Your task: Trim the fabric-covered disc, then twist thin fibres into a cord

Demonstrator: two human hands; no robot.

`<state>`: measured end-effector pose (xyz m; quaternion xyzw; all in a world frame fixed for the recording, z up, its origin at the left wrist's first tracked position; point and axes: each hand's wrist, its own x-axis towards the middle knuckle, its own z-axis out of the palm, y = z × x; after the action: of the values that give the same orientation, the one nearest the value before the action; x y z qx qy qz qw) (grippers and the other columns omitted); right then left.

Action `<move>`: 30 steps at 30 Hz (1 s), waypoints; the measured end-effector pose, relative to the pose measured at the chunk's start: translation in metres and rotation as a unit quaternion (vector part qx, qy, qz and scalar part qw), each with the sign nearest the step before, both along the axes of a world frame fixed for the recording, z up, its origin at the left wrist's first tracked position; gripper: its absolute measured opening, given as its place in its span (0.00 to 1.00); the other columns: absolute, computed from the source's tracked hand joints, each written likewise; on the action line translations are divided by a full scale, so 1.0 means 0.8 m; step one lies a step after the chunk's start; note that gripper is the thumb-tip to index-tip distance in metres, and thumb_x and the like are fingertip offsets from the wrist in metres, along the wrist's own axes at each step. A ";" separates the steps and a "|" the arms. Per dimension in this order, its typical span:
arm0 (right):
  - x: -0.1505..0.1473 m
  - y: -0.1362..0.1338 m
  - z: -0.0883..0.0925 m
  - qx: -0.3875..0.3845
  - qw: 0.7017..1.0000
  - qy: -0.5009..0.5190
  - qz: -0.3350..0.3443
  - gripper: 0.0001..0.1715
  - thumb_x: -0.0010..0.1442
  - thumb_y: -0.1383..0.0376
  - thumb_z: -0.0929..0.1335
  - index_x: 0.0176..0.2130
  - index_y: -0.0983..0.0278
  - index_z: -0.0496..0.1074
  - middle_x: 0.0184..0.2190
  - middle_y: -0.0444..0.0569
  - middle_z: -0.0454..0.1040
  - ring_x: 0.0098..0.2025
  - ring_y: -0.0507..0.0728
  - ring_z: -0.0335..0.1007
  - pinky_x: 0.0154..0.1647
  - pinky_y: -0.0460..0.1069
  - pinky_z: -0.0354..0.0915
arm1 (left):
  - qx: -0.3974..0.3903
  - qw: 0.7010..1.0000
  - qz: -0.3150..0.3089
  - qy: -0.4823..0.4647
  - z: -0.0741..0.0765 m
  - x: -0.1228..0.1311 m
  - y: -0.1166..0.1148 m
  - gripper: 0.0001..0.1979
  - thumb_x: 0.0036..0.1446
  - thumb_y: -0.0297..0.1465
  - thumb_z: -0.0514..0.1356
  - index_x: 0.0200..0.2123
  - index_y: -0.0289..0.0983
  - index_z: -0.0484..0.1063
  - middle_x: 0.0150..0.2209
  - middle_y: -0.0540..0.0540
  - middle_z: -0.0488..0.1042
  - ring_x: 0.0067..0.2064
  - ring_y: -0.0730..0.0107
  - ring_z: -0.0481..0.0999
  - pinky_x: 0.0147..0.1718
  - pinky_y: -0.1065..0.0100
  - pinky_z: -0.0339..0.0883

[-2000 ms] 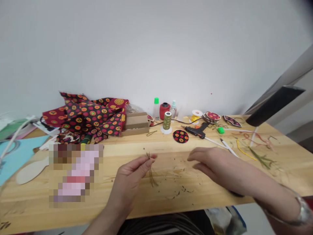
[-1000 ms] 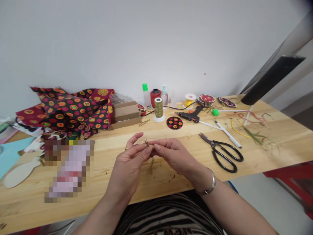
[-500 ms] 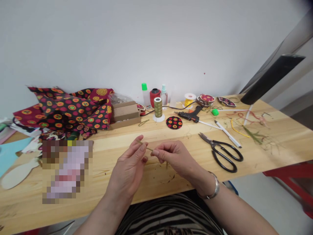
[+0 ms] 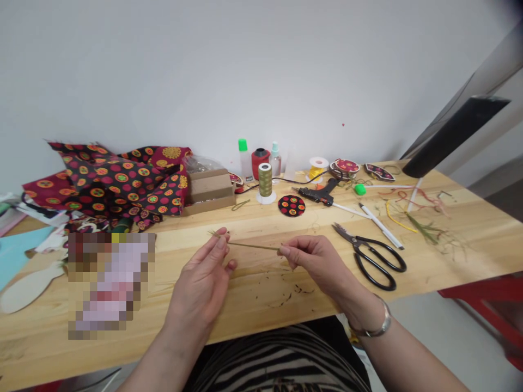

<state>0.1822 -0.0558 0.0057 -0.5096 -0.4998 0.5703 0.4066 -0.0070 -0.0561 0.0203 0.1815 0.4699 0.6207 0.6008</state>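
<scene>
A thin olive-green cord [image 4: 254,246] is stretched nearly level between my two hands above the wooden table. My left hand [image 4: 204,277] pinches its left part between thumb and fingers, and loose strands fan out past the fingertips. The right end is pinched by my right hand [image 4: 314,261], which wears a silver bracelet at the wrist. Behind the hands stands a spool of olive thread [image 4: 265,182]. Near it lie a round patterned fabric disc [image 4: 291,206] and a small loop of similar cord [image 4: 241,205]. Black-handled scissors [image 4: 370,256] rest to the right of my right hand.
Patterned fabric [image 4: 118,182] is heaped at the left beside a cardboard box [image 4: 210,193]. A black glue gun [image 4: 318,191], a white pen [image 4: 382,226] and yellow cord [image 4: 398,219] lie on the right. Dark scraps [image 4: 290,296] litter the table [image 4: 253,316] near its front edge.
My hands have moved apart, the left one to the left and the right one to the right. A longer stretch of the cord now shows taut between them.
</scene>
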 end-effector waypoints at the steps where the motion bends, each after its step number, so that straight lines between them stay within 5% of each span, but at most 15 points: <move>1: 0.002 0.000 0.000 0.001 1.000 -0.002 -0.003 0.13 0.51 0.59 0.69 0.24 0.68 0.72 0.17 0.40 0.63 0.21 0.47 0.54 0.25 0.45 0.51 | -0.001 1.000 0.000 0.000 -0.001 -0.001 0.000 0.10 0.41 0.28 0.69 0.31 0.35 0.77 0.37 0.50 0.71 0.30 0.79 0.66 0.23 0.75 0.61; 10: 0.012 -0.001 0.006 0.036 0.998 -0.060 0.005 0.12 0.52 0.61 0.68 0.24 0.68 0.72 0.18 0.41 0.63 0.22 0.47 0.53 0.23 0.44 0.51 | -0.008 0.999 -0.018 0.027 -0.011 -0.016 -0.003 0.10 0.42 0.26 0.67 0.32 0.33 0.77 0.38 0.47 0.71 0.30 0.79 0.66 0.23 0.77 0.63; 14: 0.014 -0.003 0.012 0.065 0.993 -0.090 0.029 0.12 0.53 0.62 0.68 0.24 0.68 0.72 0.18 0.40 0.62 0.22 0.47 0.52 0.23 0.44 0.51 | 0.058 0.987 0.043 0.144 -0.013 -0.029 -0.001 0.16 0.44 0.24 0.65 0.40 0.40 0.76 0.39 0.50 0.72 0.34 0.78 0.68 0.32 0.78 0.64; 16: 0.011 -0.005 0.015 0.074 0.991 -0.100 0.048 0.13 0.54 0.61 0.67 0.24 0.68 0.73 0.18 0.40 0.63 0.22 0.47 0.52 0.23 0.43 0.51 | 0.130 0.956 0.062 0.256 -0.007 -0.029 -0.006 0.16 0.48 0.26 0.63 0.43 0.44 0.74 0.41 0.51 0.72 0.41 0.75 0.69 0.42 0.75 0.63; 19: 0.002 -0.009 0.022 0.102 0.985 -0.114 0.082 0.12 0.56 0.63 0.66 0.26 0.67 0.74 0.19 0.41 0.66 0.23 0.47 0.55 0.24 0.43 0.54 | 0.240 0.864 -0.033 0.441 0.004 -0.017 -0.018 0.11 0.52 0.27 0.60 0.40 0.43 0.75 0.49 0.49 0.71 0.52 0.65 0.66 0.54 0.65 0.54; 21: -0.005 -0.012 0.026 0.136 0.976 -0.135 0.103 0.11 0.56 0.65 0.66 0.26 0.66 0.74 0.20 0.42 0.69 0.24 0.48 0.58 0.25 0.43 0.55 | 0.281 0.833 -0.118 0.462 0.008 -0.004 -0.026 0.12 0.55 0.28 0.57 0.42 0.43 0.75 0.50 0.47 0.71 0.53 0.63 0.66 0.54 0.64 0.55; 25: -0.013 -0.019 0.035 0.187 0.957 -0.178 0.135 0.12 0.58 0.68 0.64 0.26 0.65 0.73 0.22 0.42 0.71 0.26 0.48 0.63 0.29 0.43 0.57 | 0.236 0.846 -0.244 0.411 -0.003 0.014 -0.033 0.16 0.58 0.30 0.54 0.49 0.43 0.71 0.49 0.44 0.73 0.50 0.62 0.70 0.48 0.65 0.62; 30: -0.009 -0.021 0.039 0.206 0.944 -0.206 0.153 0.12 0.58 0.70 0.63 0.26 0.64 0.73 0.23 0.42 0.72 0.26 0.48 0.65 0.29 0.43 0.58 | 0.229 0.823 -0.291 0.431 -0.017 0.013 -0.036 0.17 0.59 0.29 0.53 0.51 0.45 0.69 0.45 0.45 0.76 0.45 0.63 0.74 0.43 0.65 0.65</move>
<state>0.1749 -0.0724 0.0366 -0.4386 -0.7510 0.3929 0.2989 0.0030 -0.0847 0.0067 0.6909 0.4508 0.3655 0.4310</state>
